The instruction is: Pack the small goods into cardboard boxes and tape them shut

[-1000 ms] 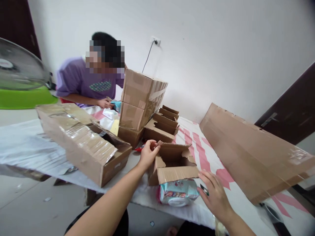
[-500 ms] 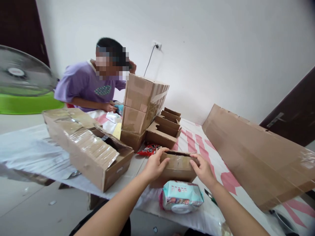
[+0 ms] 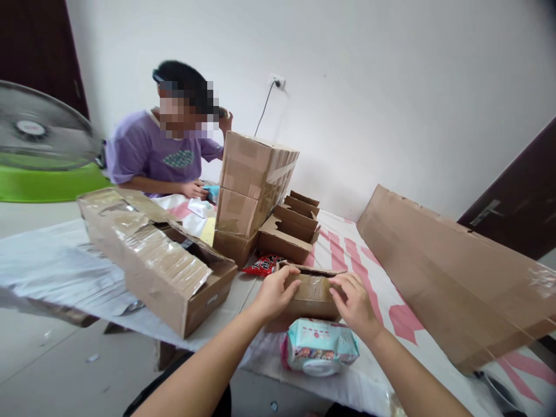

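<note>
A small cardboard box point(image 3: 313, 289) with clear tape over its front stands on the table before me, a dark slit along its top edge. My left hand point(image 3: 278, 293) grips its left end, fingers over the top and thumb at the front. At the right end, my right hand point(image 3: 354, 301) has its fingers bent and apart by the tape; whether the fingertips touch it I cannot tell. Just in front of the box lies a light blue pack of wet wipes point(image 3: 321, 346). A red snack packet point(image 3: 263, 265) lies behind the box's left corner.
On the left is a long taped carton point(image 3: 152, 260); taped boxes point(image 3: 243, 185) are stacked behind it. Open boxes point(image 3: 289, 231) line the middle. A large cardboard panel point(image 3: 452, 272) stands right. Across the table sits a person in purple point(image 3: 152, 150), near a fan point(image 3: 39, 127).
My right hand has come off the box's top right edge and shifted slightly left, onto or near the front face. My left hand stays put. The person opposite has leaned back slightly.
</note>
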A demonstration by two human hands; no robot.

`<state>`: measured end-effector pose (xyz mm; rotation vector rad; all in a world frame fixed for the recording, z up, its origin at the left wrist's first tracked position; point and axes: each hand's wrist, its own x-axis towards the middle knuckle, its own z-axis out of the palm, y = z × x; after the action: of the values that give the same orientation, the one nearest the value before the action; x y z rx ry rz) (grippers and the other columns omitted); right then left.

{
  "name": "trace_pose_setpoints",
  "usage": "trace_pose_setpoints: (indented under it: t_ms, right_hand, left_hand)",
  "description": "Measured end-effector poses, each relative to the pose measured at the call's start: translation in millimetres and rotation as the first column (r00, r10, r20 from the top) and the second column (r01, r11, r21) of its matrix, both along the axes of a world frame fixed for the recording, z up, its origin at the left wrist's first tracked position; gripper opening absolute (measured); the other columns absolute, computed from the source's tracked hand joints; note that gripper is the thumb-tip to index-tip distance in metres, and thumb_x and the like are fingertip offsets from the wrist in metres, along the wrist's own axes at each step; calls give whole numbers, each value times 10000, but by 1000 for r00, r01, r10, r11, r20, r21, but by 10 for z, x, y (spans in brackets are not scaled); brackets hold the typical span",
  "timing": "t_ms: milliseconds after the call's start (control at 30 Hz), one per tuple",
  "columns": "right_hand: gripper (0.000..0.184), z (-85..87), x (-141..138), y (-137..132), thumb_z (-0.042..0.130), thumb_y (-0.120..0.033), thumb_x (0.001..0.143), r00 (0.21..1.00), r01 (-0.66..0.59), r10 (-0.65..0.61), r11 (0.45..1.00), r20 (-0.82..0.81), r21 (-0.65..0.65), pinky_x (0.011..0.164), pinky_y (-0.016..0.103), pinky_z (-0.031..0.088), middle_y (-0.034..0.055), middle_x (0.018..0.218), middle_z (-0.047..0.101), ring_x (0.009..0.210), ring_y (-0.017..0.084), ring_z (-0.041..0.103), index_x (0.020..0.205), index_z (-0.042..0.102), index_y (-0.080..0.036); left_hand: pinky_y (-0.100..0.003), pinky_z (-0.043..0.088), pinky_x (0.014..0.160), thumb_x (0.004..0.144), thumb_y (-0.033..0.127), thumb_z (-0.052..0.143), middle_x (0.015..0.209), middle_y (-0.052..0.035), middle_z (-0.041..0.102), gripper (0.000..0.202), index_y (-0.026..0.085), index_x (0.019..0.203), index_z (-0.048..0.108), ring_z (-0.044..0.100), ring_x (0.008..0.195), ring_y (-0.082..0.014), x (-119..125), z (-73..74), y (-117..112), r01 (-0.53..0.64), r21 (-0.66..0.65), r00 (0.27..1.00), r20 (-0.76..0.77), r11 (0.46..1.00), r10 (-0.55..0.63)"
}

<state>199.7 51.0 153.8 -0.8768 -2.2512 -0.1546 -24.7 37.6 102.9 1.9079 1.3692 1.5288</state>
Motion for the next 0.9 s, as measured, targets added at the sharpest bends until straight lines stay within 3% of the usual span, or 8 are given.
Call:
trace_pose_setpoints:
  t_ms: [133,300,533,700,900]
  right_hand:
    - [175,68,-128,1,493,-157,859,999,-45,45,998,6,-52,844,411,471,63,967,641,943,220,564,986,593,-225]
    - [195,128,-223,95,481,-142,842,1000,-18,19,990,8,-142,818,377,493,62,964,646,922,208,590,978,601,-214]
    - [170,13,-12,123,446,-175,848,989,103,-123,972,-83,-211,745,335,511,42,923,659,831,195,629,932,585,-226]
    - [148,-3,118,39,482,-153,828,999,55,-54,994,10,-95,761,374,506,49,887,640,848,212,607,901,581,-235]
    - [123,63,-10,28,516,-128,832,981,-61,52,997,189,39,857,436,472,72,960,650,964,241,585,859,582,-228]
  left_hand:
    - [-258,488,642,816,244,519,937,-31,687,196,200,997,579,626,708,-155,5,4,-16,-2,5,1000,2,1000,2]
    - [-276,491,724,820,232,512,969,-44,686,204,199,1012,574,637,822,-179,-8,-6,-16,13,24,1000,21,1000,-14]
    - [-297,486,763,861,238,454,973,-50,686,199,206,1018,572,640,860,-191,-33,-2,-16,39,27,999,10,999,-39]
    - [-298,489,754,843,224,469,950,-45,690,179,211,990,573,644,849,-194,-15,6,-7,12,40,1000,-22,999,-11]
    - [-284,489,749,848,216,464,938,-33,690,182,212,996,569,647,831,-182,9,-14,-9,-10,42,999,-44,999,12]
